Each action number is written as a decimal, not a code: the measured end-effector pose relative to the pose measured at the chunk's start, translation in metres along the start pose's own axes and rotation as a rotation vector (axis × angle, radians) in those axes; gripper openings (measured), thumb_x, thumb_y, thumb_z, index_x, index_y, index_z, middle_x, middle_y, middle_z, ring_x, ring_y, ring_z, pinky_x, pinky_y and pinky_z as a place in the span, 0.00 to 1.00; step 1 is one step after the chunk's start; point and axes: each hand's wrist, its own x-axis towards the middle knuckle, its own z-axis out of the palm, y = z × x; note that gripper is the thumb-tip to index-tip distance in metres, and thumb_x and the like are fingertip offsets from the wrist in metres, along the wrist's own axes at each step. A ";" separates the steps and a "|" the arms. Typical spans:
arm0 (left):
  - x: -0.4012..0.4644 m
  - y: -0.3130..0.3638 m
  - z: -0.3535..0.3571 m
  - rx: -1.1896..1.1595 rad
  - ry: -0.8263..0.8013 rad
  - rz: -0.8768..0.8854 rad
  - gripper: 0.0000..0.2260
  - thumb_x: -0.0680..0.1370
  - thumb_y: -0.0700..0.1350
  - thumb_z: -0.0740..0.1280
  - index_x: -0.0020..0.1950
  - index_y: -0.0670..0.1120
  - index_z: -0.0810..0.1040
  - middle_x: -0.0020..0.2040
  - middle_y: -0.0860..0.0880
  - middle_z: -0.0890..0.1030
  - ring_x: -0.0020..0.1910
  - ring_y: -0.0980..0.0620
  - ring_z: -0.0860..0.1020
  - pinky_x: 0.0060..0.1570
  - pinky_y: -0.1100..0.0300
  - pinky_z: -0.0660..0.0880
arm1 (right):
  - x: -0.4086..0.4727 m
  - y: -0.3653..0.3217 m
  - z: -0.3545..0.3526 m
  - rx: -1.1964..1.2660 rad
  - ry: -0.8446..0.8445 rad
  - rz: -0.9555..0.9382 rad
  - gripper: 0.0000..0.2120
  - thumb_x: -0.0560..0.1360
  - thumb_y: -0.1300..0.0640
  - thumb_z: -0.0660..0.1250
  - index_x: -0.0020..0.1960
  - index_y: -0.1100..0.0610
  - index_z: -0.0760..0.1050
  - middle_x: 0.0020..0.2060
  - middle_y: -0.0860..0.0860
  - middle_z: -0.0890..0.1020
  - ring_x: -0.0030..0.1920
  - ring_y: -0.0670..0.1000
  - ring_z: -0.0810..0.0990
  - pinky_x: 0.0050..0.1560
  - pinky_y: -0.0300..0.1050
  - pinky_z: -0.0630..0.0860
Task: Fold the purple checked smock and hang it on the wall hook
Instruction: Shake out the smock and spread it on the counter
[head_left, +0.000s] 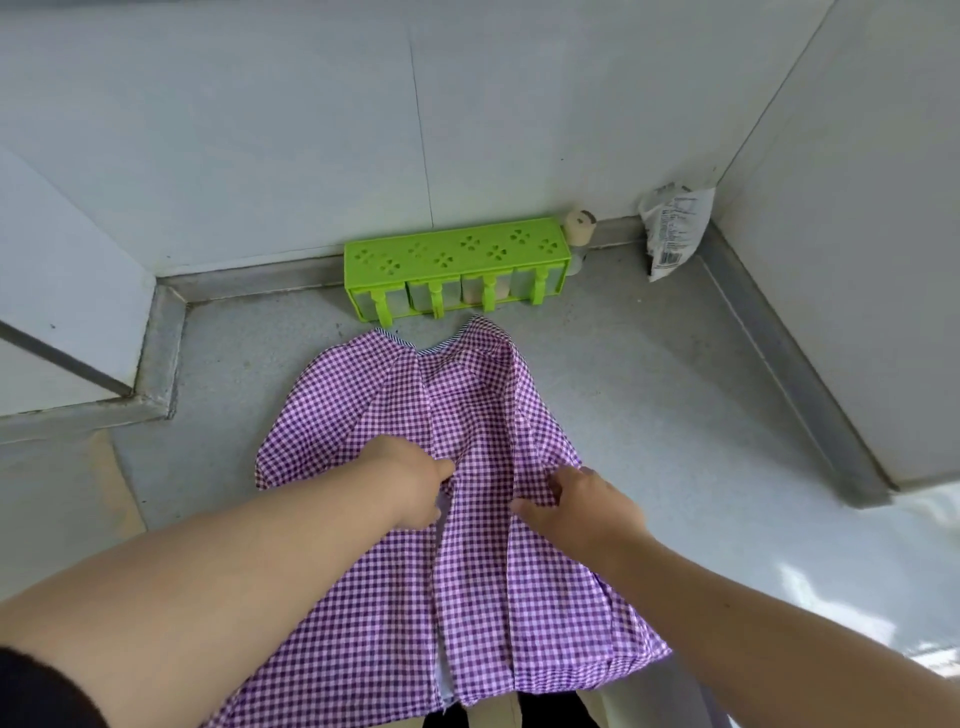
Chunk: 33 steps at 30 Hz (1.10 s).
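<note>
At the far left, a white tiled wall (67, 270) steps out over a grey raised ledge (161, 353) that borders the pale grey countertop (675, 415). The purple checked smock (467, 415) lies spread flat on that countertop in the middle of the view, its striped-trimmed neckline pointing away toward the back wall and its hem hanging over the near edge toward the person. The left hand (410, 480) comes in from the lower left on a bare forearm and rests on the smock near its middle opening, fingers curled down and pinching the edge of the left panel where a thin white lining shows. Just to its right, the right hand (582, 504) sits on the right panel, its fingers bent and gripping a fold of the checked cloth, thumb pointing toward the left hand; the two hands are near each other but apart. Beyond the neckline, a bright green seasoning rack (457, 260) with small clear drawers stands against the back wall, close to the collar though not touching it. At its right end stands a small beige-capped jar (581, 228), and farther right a white printed plastic packet (672, 228) leans in the corner.
</note>
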 end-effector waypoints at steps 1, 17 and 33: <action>0.002 0.002 -0.001 0.019 0.009 -0.002 0.30 0.85 0.63 0.54 0.85 0.56 0.53 0.67 0.48 0.80 0.59 0.44 0.81 0.53 0.51 0.79 | 0.001 -0.001 0.002 0.017 -0.006 0.025 0.34 0.70 0.21 0.62 0.62 0.46 0.74 0.51 0.44 0.81 0.47 0.48 0.81 0.47 0.48 0.80; 0.027 0.003 -0.038 -0.162 0.490 0.006 0.31 0.82 0.56 0.66 0.80 0.49 0.57 0.72 0.45 0.72 0.65 0.43 0.77 0.62 0.44 0.77 | 0.025 0.011 -0.016 0.321 -0.127 -0.078 0.11 0.85 0.51 0.58 0.46 0.51 0.75 0.46 0.49 0.81 0.44 0.50 0.80 0.42 0.42 0.75; 0.041 0.019 -0.122 -0.483 0.513 -0.061 0.09 0.83 0.54 0.67 0.57 0.50 0.75 0.46 0.52 0.79 0.45 0.50 0.79 0.48 0.49 0.80 | 0.024 0.026 -0.091 0.180 -0.088 -0.035 0.23 0.75 0.43 0.70 0.64 0.54 0.70 0.47 0.47 0.81 0.46 0.49 0.80 0.43 0.47 0.79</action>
